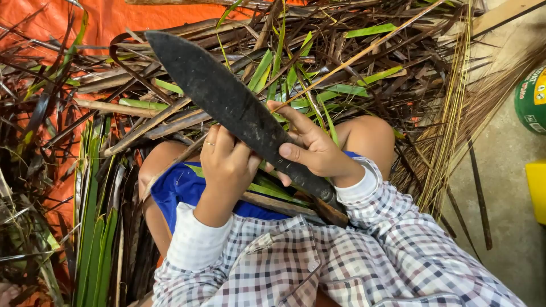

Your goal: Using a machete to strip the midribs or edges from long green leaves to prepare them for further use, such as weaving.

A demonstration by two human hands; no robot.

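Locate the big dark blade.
The big dark blade slants across the head view's centre, between the left hand and right hand, above green leaves.

Palm fronds (341,74) crowd ahead (everywhere)

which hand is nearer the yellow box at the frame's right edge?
Right. The right hand sits just right of the dark blade, on the yellow box side; the left hand is beyond the blade, farther away.
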